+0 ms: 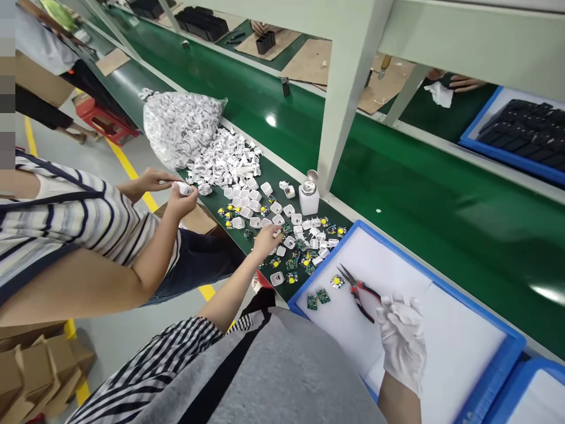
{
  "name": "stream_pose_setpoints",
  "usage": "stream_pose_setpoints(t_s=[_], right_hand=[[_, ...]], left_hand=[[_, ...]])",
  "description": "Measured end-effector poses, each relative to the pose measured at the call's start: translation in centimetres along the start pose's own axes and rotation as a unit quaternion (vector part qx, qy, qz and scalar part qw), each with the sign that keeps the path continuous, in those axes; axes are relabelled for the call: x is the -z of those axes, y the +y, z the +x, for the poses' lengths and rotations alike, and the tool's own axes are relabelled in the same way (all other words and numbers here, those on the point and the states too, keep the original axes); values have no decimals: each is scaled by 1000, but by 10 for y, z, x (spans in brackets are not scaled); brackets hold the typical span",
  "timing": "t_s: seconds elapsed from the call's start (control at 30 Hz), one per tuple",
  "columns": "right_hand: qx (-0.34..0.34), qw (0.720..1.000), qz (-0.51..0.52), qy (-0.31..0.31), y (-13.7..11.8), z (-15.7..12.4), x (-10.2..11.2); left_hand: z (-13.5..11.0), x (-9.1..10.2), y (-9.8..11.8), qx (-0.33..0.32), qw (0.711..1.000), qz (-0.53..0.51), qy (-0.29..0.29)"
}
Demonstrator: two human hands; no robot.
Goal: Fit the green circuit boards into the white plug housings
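My bare left hand (266,241) reaches into the scattered parts, its fingertips closed on a small white plastic case (277,232). Around it lie more open white cases (289,242), green circuit boards (292,264) and boards with yellow-topped parts (276,262). My right hand (402,338), in a white glove, hovers over the white-lined blue tray (445,347). Its fingers are loosely curled and apart, with nothing visible in them. Close to that glove, red-and-black needle-nose pliers (359,290) lie in the tray, with two green boards (318,299) and one yellow-topped board (338,281).
A white dispenser bottle (309,199) with its lid up stands by the shelf post (353,88). Beyond the cases are heaped white plug parts (229,156) and a full clear bag (180,126). At left, a co-worker's hands (179,197) hold a white piece.
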State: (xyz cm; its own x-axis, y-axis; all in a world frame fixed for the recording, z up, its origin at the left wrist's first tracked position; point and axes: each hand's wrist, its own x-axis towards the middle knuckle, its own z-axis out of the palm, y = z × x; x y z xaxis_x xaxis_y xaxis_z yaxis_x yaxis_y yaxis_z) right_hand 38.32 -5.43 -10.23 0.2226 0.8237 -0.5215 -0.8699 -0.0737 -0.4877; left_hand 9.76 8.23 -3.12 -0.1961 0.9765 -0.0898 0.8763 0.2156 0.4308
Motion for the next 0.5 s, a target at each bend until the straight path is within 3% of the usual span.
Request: stream_pose_setpoints(t_s=[0.1,0.17,0.23,0.4,0.5], right_hand=[[-30,999,2,-38,1,2,-6],[-39,998,-6,-42,6,1,-11],[-54,997,-25,-53,14,-1,-15],[-112,977,-97,-154,34,-3,-8],[-140,974,-107,-144,37,-1,-6]], left_hand=[[-11,-26,21,-172,968,166,-78],[-16,-40,30,-215,939,245,-107],[-16,-48,35,-198,939,259,-114],[-8,-51,39,-129,964,206,-112],[-5,-49,42,-125,968,190,-106]])
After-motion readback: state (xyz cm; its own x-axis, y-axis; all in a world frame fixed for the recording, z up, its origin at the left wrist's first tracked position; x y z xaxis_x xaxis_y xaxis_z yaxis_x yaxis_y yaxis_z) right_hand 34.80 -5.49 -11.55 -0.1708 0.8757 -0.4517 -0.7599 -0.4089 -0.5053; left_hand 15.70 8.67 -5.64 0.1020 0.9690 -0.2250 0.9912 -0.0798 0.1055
